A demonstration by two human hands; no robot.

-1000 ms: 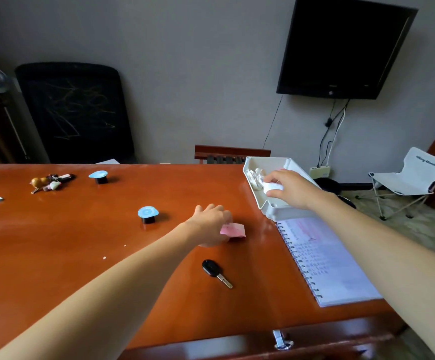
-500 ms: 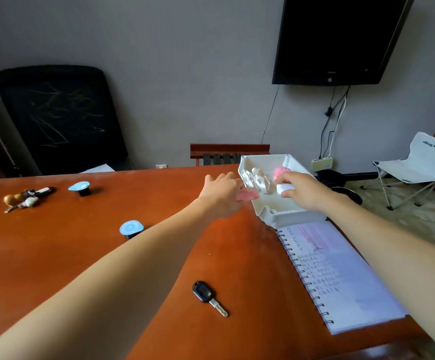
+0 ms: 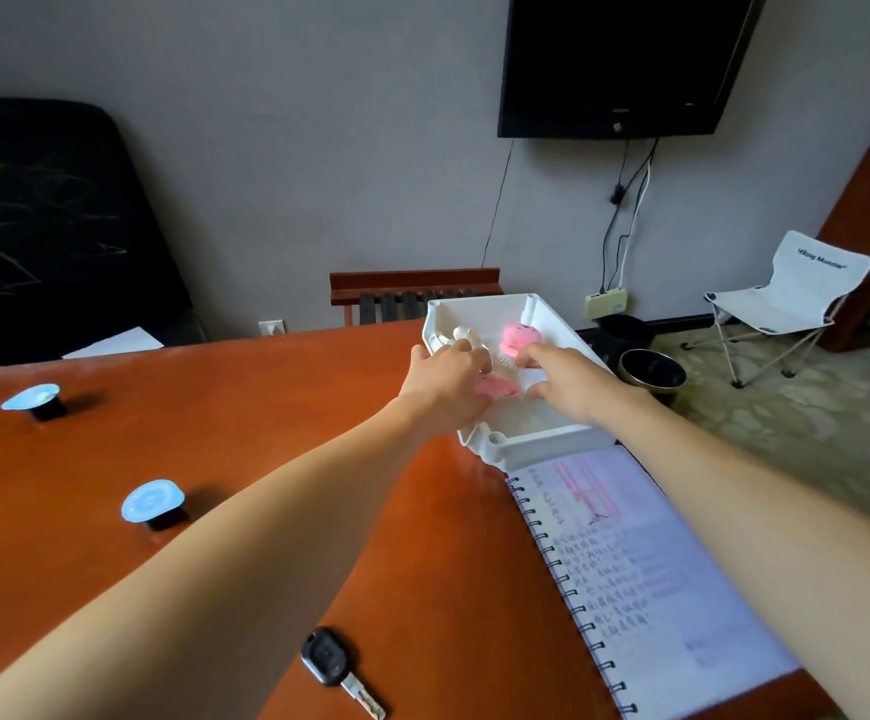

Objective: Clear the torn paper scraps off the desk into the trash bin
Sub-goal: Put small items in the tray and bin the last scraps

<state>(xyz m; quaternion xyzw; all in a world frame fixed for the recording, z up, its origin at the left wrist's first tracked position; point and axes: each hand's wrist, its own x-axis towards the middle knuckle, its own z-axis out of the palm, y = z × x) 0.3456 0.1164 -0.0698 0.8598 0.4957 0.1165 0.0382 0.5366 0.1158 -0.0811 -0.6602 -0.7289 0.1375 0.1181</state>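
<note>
Two blue-lidded cups (image 3: 33,401) (image 3: 153,504) stand on the left of the worktop (image 3: 246,433), and a car key (image 3: 337,667) lies near its front edge. The left hand (image 3: 446,387) is pinched on a pink paper scrap (image 3: 498,387), held over the white bin (image 3: 531,439). Inside the bin lie white scraps (image 3: 461,335) and a crumpled pink scrap (image 3: 518,339). The right hand (image 3: 570,379) is closed on a white scrap (image 3: 532,379) inside the bin. A spiral notebook (image 3: 646,579) lies open just in front of the bin
</note>
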